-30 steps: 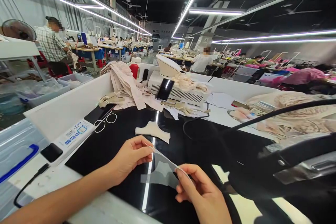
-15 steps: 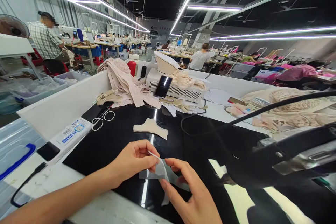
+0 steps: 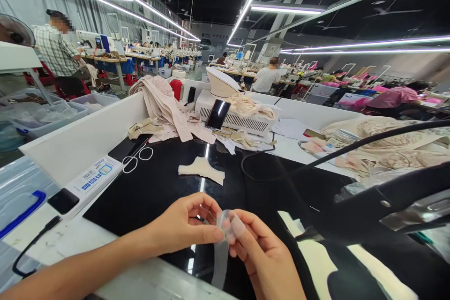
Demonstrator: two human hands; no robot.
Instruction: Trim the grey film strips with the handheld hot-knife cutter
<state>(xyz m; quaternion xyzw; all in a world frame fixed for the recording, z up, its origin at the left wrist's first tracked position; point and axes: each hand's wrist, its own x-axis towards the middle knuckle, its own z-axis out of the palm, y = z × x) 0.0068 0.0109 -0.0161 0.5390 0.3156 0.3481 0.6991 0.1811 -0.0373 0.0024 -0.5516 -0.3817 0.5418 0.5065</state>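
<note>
Between my hands is a thin translucent film piece, bunched at the fingertips, with a strip hanging down over the black tabletop. My left hand pinches its left side between thumb and fingers. On the other side, my right hand is closed on it, thumb pressed against the fingers. A cream, curved fabric piece lies flat on the black surface beyond my hands. To the right, pale yellow cut pieces lie partly hidden under a dark machine arm.
A black cable loops across the right side. At the back are a phone, a white vented box and piled beige fabric. A white box and a small black device lie left. Co-workers sit farther off.
My hands have come together, and the right has closed on the film. The film was spread out between them; now it is gathered at the fingertips with a strip hanging down.
</note>
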